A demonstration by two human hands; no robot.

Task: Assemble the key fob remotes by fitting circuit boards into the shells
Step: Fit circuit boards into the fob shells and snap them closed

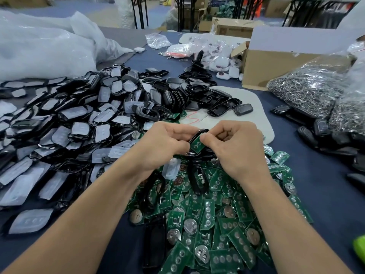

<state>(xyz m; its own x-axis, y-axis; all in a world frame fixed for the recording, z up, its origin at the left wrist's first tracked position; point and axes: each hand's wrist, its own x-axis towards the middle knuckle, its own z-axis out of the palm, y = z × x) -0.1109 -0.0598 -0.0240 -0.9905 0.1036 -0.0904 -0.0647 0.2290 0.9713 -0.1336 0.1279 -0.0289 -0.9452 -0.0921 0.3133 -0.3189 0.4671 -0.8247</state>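
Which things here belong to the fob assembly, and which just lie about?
In the job: left hand, right hand, the green rectangular circuit board and black plastic shell they hold, heap of green boards, heap of black shells.
Lying about: brown cardboard box, clear bag of metal key rings, white plastic sacks.

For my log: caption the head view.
Left hand and right hand hold a board against a shell above the board pile.
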